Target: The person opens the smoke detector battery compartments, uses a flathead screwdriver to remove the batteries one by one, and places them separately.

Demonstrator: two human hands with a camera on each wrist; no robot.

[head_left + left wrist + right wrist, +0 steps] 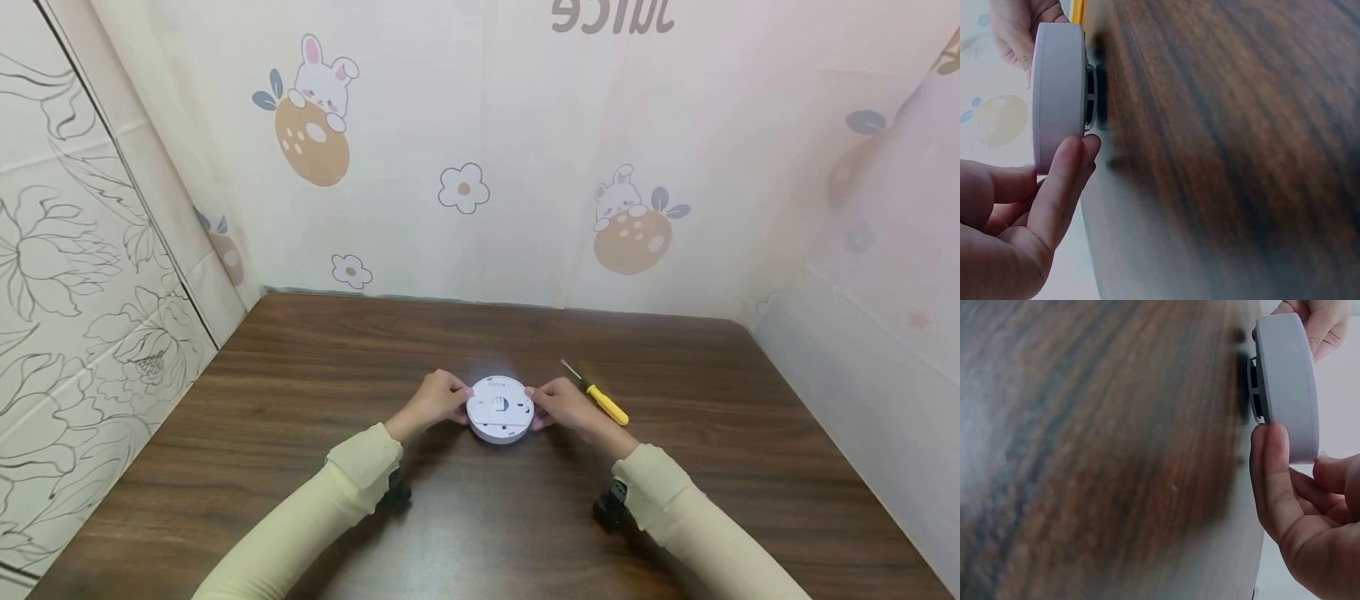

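A round white smoke detector (501, 429) is held between both hands, its flat slotted back facing up. My left hand (438, 398) grips its left rim, thumb on the upper edge and fingers beneath. On the opposite side my right hand (564, 403) pinches the rim the same way. In the left wrist view the detector (1059, 94) shows its smooth side wall, with a dark vented part facing the wooden table. From the right wrist view, the detector (1288, 387) hangs slightly above the tabletop, fingertips under its lower face.
A screwdriver with a yellow handle (607, 405) lies on the brown wooden table (480, 533), just beyond the right hand. Printed curtains (465, 242) stand behind and beside the table. Each wrist carries a small black camera.
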